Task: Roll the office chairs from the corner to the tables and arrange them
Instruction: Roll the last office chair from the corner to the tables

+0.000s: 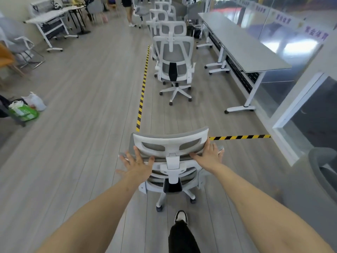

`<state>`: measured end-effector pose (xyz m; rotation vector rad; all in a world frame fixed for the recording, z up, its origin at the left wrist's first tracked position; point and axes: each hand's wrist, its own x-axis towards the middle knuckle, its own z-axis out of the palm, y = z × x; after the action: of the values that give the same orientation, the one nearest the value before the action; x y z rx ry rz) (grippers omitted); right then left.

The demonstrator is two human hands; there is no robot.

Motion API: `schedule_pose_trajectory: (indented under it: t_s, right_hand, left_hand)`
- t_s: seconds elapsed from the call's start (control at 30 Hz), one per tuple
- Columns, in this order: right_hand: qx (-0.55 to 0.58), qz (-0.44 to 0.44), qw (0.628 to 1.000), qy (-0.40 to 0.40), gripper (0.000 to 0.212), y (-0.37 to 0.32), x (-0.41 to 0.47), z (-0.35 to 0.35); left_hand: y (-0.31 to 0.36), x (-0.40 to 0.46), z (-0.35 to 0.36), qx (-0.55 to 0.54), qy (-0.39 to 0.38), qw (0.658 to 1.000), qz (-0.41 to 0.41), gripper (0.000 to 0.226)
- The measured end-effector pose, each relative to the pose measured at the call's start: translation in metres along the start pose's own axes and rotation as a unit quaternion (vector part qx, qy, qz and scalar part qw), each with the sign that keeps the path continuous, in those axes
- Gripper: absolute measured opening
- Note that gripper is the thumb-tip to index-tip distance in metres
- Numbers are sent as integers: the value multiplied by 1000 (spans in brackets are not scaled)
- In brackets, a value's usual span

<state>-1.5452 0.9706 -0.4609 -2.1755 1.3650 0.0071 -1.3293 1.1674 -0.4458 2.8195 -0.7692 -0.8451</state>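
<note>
A white and grey office chair (170,143) stands on its castors right in front of me, its back towards me. My left hand (136,164) lies with spread, straight fingers against the left end of its headrest. My right hand (207,156) presses flat against the headrest's right end, fingers pointing up. Ahead, a row of several matching chairs (174,57) lines the left side of a long grey table (242,46).
Yellow-black floor tape (143,88) runs along the chair row and turns right towards the glass wall (291,99). Plastic bags (27,108) lie at the left. More tables and chairs (51,21) stand far left. A person (128,10) stands at the far end. My shoe (180,217) is below the chair.
</note>
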Motion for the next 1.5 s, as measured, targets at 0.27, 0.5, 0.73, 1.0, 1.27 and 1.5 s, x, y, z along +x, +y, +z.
schedule_pose_trajectory:
  t_s: [0.27,0.5,0.73,1.0,1.27,1.5]
  right_hand:
    - [-3,-42,999,7,99,-65,203,-39]
    - [-54,-37,998,-18,77,-97,338,-56]
    - [-88,-48,995,-22,59,-134,451,-83]
    - [-95,4,995,-35,73,-199,561,-82]
    - [-169,31,984,-37,79,-255,639,-97]
    - [-160,43,984,-62,80,-276,703,-113]
  left_hand:
    - [87,162,-81,23,33,999,10,78]
    - [139,273,-124,84,27,991,99,69]
    - [175,412,-195,121,-11,985,125,70]
    - [214,568,-288,156,-61,969,181,80]
    - [261,671,-334,201,-57,938,278,66]
    - [307,742,-365,280,-32,917,282,79]
